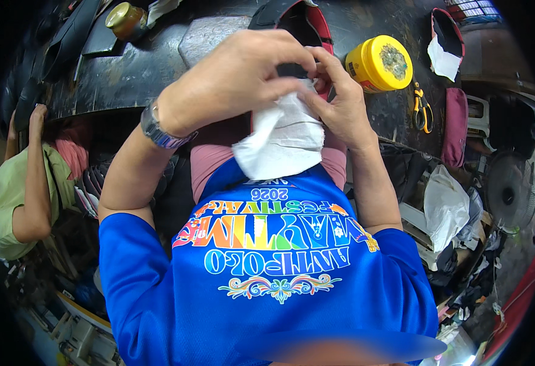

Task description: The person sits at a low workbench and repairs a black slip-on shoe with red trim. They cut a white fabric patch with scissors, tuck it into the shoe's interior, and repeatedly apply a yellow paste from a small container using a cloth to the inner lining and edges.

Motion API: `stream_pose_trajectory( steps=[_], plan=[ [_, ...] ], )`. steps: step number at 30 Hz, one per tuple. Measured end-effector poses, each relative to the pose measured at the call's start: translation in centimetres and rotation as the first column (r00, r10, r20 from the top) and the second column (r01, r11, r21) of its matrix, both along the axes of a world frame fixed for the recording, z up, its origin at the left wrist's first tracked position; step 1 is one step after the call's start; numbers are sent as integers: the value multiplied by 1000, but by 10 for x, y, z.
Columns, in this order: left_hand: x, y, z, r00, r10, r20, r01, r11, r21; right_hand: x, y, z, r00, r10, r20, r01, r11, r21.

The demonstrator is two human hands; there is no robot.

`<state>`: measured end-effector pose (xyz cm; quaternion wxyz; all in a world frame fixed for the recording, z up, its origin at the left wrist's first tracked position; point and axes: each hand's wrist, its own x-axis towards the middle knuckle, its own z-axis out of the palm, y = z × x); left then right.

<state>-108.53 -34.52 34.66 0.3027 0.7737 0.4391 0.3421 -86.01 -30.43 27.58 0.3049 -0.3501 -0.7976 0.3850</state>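
In front of my lap is a black piece with a red edge, looking like a shoe upper, with a loose white cloth hanging from its near end. My right hand is closed on it, thumb and fingers pinching where the cloth meets the red edge. From the other side my left hand, with a dark watch on the wrist, reaches over the cloth. Its fingers curl toward the right fingertips and its thumb is smeared by motion. Whatever lies between the left fingertips is too small to make out.
A yellow tub with a crusted lid stands right of my hands on the dark table, near yellow-black scissors. A similar black-red piece lies farther right. An amber jar is far left. Another person sits at left.
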Motion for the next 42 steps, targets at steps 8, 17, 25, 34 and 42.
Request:
stream_pose_trajectory(
  steps=[8,17,25,34,42],
  plan=[
    [-32,-6,-10,770,431,-470,-293,894,339,-6,2,9,996,13,92,-31,980,194],
    [-11,-15,-20,710,222,-668,214,836,506,-10,4,3,992,-73,-99,77,996,37],
    [0,-15,-19,729,-30,-683,100,993,63,-1,-8,12,998,-43,-45,44,999,19],
    [14,-21,-21,766,33,-643,-15,999,34,13,6,-12,887,-170,-428,-1,929,-371],
    [19,-32,-39,815,-56,-576,132,987,91,15,-11,-12,974,-191,-125,214,954,210]
  ],
)
